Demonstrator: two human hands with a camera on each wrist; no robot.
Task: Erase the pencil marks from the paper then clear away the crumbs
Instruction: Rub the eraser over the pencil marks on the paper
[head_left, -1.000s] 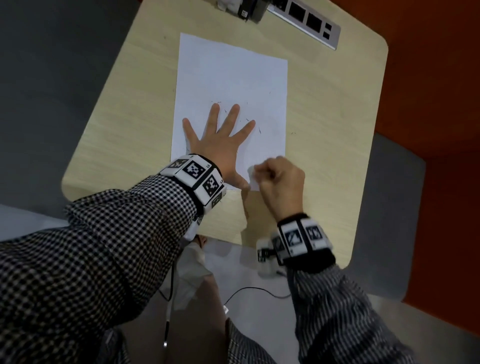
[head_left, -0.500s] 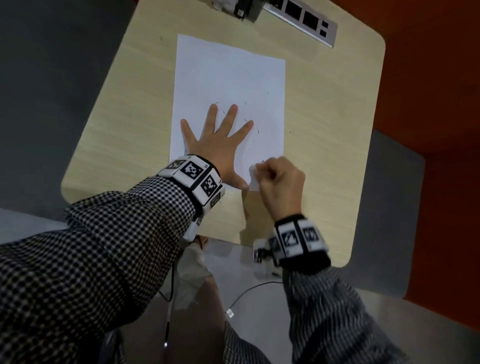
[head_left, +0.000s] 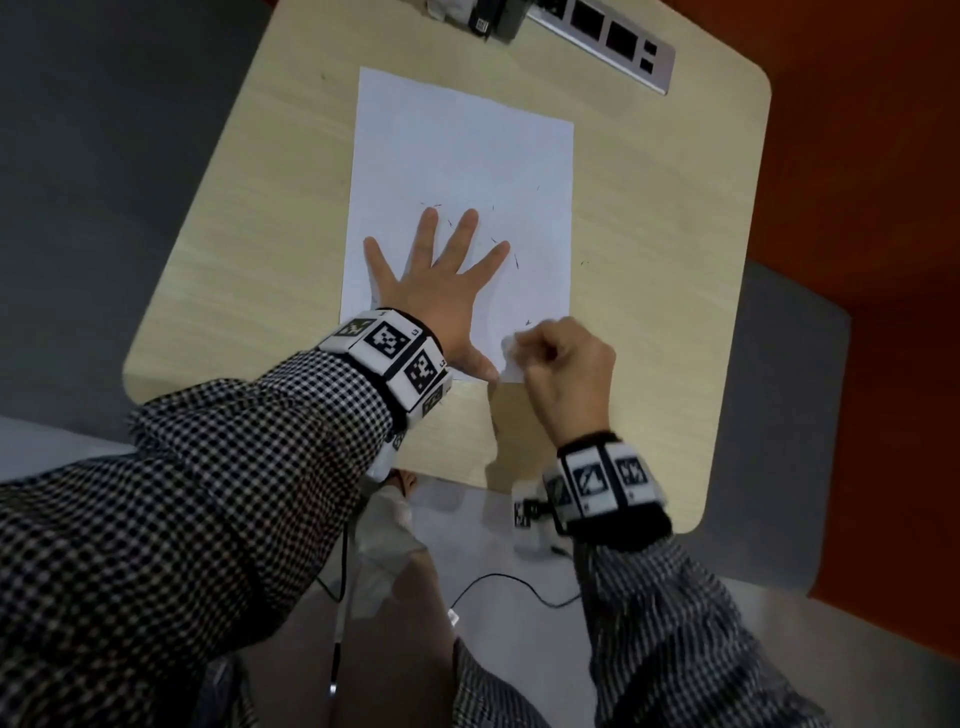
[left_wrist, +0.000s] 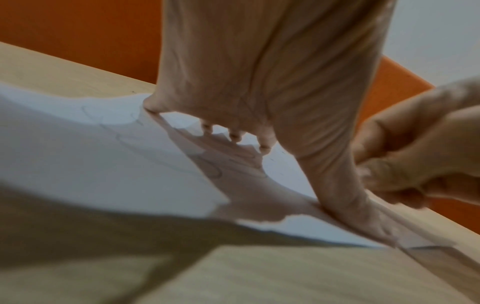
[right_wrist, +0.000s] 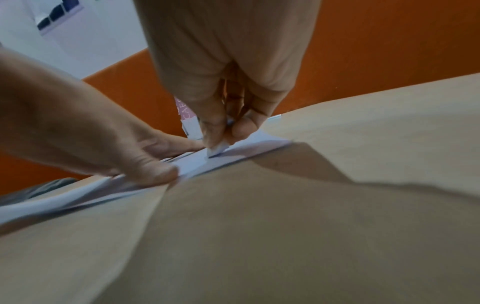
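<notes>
A: Status on your hands?

B: Your left hand (head_left: 439, 291) lies flat on the paper (head_left: 462, 156), fingers straight and spread, thumb out along the near edge. It grasps nothing, just presses the sheet down.

A: Right one?

B: Your right hand (head_left: 563, 371) is curled tight, thumb and fingers pinching a small white eraser (right_wrist: 217, 151). The eraser's tip touches the paper at the near right corner, just beside your left thumb (right_wrist: 155, 172).

A: Where's the sheet?

B: On the light wood table (head_left: 649, 312), roughly centred, long side running away from you. Faint pencil marks (left_wrist: 215, 170) show under your left palm in the left wrist view. Dark crumbs (head_left: 516, 260) are scattered around your left fingertips, a few just off the right edge on the table.

A: Anything else?

B: Grey power strip (head_left: 608, 39) at the far edge, well apart from the paper.
</notes>
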